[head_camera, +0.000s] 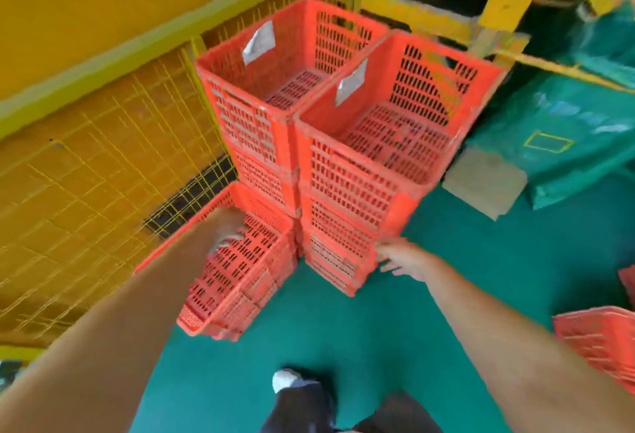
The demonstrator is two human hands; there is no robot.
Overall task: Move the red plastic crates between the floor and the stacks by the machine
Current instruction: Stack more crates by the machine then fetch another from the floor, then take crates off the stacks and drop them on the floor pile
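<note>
**Operator:** As far as I can judge from the head view, I'm partway through. Two tall stacks stand side by side against the fence (pixel 103 164): the left stack (pixel 261 130) and the right stack (pixel 360 174), each topped by an empty crate.

**Supervisor:** What's left?

**Operator:** A low crate (pixel 237 278) sits on the floor (pixel 343 329) right against the foot of the left stack, seemingly nested on one or two more. Spare crates (pixel 598 340) lie at the right edge, well apart from the stacks. I'd guess those are waiting to go up, though the job runs both ways.

**Supervisor:** Hands?

**Operator:** My left hand (pixel 226 230) is on the low crate's far wall, with the fingers curled over the rim as best the blur lets me say. My right hand (pixel 402 257) has its fingers spread and holds nothing. It's at the bottom corner of the right stack, touching or just short, I cannot tell.

**Supervisor:** Room to move?

**Operator:** It's tight on the left, where the fence runs just beside the low crate. The machine (pixel 567 130) and a pale block (pixel 484 181) crowd the right stack's far side. Open floor lies toward me and to my right, apart from my own shoe (pixel 285 379). Any lift must clear those high top rims.
</note>
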